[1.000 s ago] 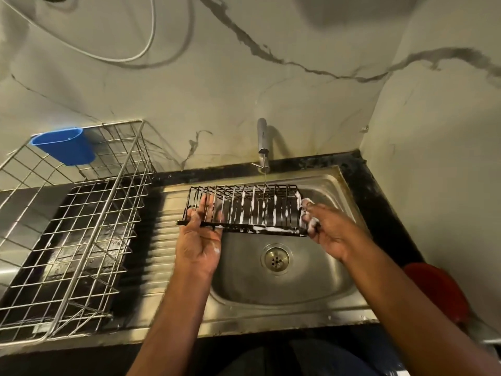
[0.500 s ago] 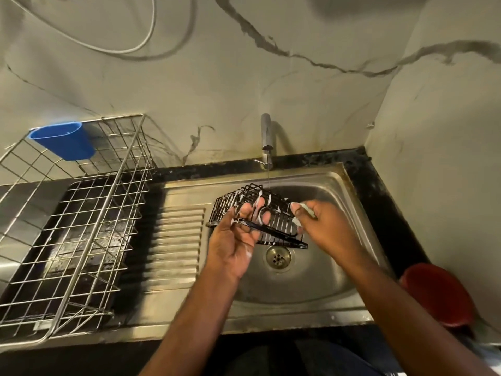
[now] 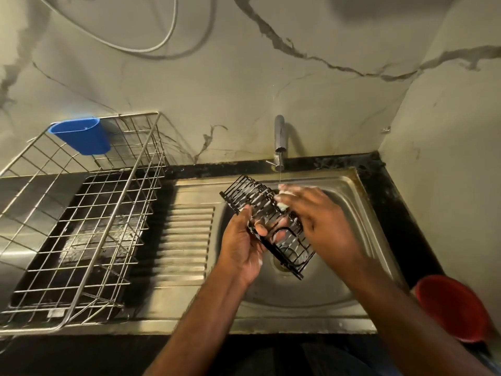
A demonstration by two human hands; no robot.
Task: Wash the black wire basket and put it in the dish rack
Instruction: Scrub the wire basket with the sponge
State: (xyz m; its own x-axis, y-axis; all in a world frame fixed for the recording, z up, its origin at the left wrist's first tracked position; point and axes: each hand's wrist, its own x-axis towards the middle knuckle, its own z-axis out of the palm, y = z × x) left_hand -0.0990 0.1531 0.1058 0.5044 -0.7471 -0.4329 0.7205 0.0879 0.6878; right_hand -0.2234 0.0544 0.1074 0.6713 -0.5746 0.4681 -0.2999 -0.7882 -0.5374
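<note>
Wire basket [image 3: 260, 213] held over the sink [image 3: 352, 302] bowl, below the tap [image 3: 279, 142] at the sink's rear edge. Dish rack [image 3: 81, 226] left of the sink; cup [image 3: 81, 135] on the rack's rear-left corner.

Black wire basket [image 3: 268, 226] flecked with white foam; silver wire dish rack [image 3: 81, 226]; blue plastic cup [image 3: 81, 135]; grey-veined pale marble wall [image 3: 244, 77]; red round bowl [image 3: 455, 308]

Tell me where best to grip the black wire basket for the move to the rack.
Probably the black wire basket by its long left rim, where the left hand already pinches it. Come from the left: the wires are soapy, the right hand covers the other side.
</note>
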